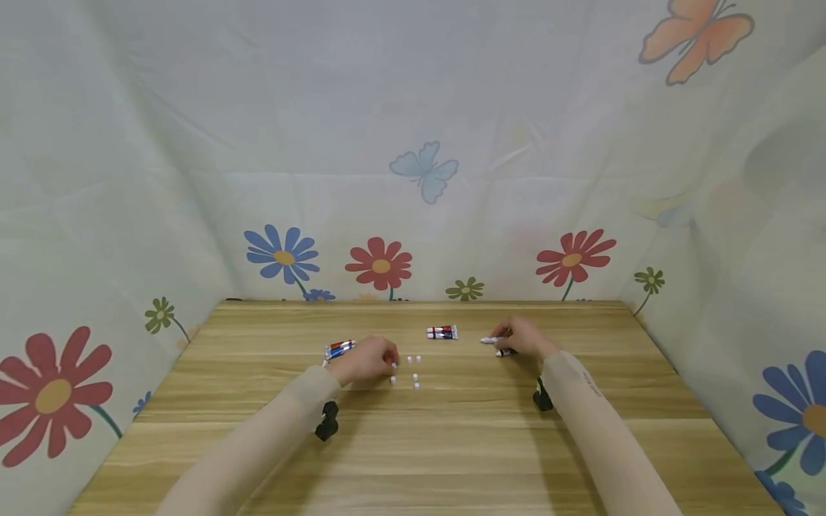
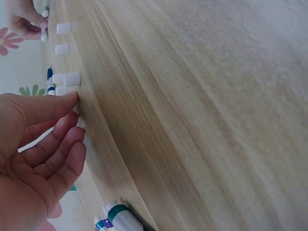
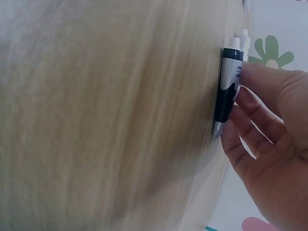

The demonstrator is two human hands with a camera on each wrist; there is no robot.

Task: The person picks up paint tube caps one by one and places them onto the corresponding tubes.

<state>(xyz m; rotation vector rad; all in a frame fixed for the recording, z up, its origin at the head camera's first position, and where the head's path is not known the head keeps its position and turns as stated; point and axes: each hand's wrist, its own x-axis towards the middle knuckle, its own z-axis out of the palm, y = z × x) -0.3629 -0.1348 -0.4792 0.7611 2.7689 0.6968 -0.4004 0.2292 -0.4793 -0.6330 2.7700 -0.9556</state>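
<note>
My left hand [image 1: 371, 360] bends over the table with a small white cap [image 1: 394, 365] at its fingertips, thumb and index close together. In the left wrist view the thumb hides that cap, while other white caps [image 2: 72, 78] stand just beyond it. My right hand [image 1: 524, 338] pinches a white paint tube [image 1: 490, 340] at the right side of the table. Close beside it lies a black-and-silver paint tube [image 3: 230, 86], its threaded nozzle bare. Only the nozzle end of the white tube shows past the black one in the right wrist view.
Several more white caps [image 1: 416, 377] stand about the table's middle. Two tubes, red and blue [image 1: 442, 332], lie side by side at the back. Further tubes [image 1: 340, 349] lie left of my left hand. A flowered cloth [image 1: 426, 251] hangs behind the wooden table [image 1: 439, 459].
</note>
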